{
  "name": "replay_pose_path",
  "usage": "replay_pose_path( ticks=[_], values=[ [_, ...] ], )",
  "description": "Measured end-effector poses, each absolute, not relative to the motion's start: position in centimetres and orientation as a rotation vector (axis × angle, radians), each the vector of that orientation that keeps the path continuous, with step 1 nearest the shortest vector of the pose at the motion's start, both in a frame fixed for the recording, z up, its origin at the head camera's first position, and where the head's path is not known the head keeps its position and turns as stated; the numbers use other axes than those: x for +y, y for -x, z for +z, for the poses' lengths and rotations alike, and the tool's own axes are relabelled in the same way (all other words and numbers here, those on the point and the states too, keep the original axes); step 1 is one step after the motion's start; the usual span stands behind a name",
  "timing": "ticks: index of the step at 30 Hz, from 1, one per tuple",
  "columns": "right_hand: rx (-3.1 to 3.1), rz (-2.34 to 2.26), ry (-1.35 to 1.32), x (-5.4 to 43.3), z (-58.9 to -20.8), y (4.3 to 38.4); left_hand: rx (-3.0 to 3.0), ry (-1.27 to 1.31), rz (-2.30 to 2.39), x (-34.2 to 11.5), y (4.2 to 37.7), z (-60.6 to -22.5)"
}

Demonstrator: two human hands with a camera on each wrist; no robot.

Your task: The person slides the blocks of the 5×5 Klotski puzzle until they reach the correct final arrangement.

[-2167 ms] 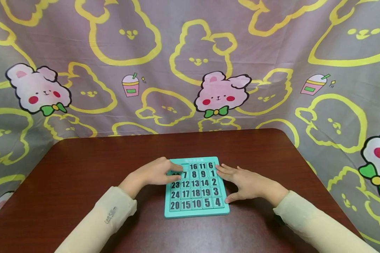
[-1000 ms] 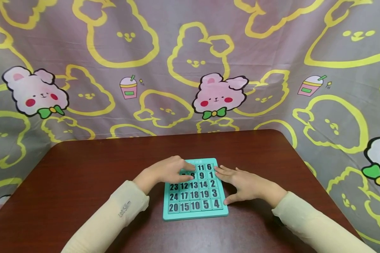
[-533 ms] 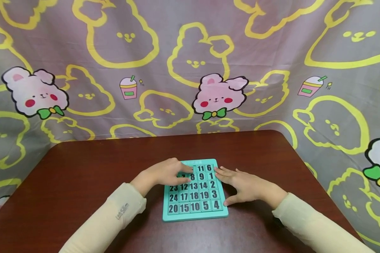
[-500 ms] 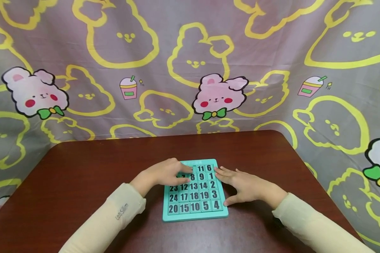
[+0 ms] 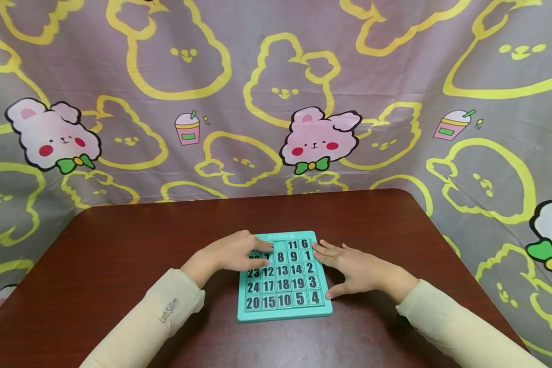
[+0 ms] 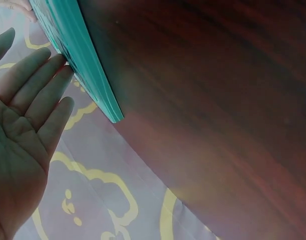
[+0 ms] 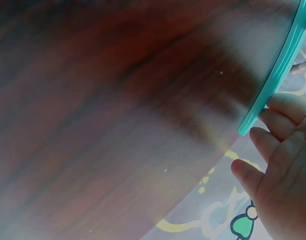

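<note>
Over the upper-left corner of the turquoise puzzle tray, flat on the table, the left hand reached; the right hand touched the tray's right edge, both straight-fingered, gripping nothing. A skewed push might have jammed the numbered tiles; a slack right hand might have let the tray slide. Those tiles sat inside it, with a vacant slot left of the 11.

L fingers & R fingers outstretched
</note>
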State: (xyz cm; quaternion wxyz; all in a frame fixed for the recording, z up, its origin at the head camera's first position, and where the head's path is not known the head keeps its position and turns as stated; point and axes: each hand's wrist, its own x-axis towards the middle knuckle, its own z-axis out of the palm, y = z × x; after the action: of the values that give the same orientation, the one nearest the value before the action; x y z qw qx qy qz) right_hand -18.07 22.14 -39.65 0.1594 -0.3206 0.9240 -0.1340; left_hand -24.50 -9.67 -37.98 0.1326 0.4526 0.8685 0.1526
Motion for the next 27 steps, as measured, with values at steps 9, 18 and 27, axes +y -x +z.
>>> replay_pose_path(
  ticks=[9, 18, 27],
  values=[
    [2.638, -0.385, 0.923, 22.1, -39.6, 18.1, 2.516, -1.328, 0.467, -9.2, 24.9, -37.1],
    [2.627, -0.390, 0.914, 22.1, -39.6, 18.1, 2.472, -1.419, 0.379, -6.2, 24.9, -36.8],
    [2.619, -0.391, 0.924, 22.2, -39.4, 18.1, 2.430, -1.459, 0.324, -4.1, 25.2, -37.1]
  ],
)
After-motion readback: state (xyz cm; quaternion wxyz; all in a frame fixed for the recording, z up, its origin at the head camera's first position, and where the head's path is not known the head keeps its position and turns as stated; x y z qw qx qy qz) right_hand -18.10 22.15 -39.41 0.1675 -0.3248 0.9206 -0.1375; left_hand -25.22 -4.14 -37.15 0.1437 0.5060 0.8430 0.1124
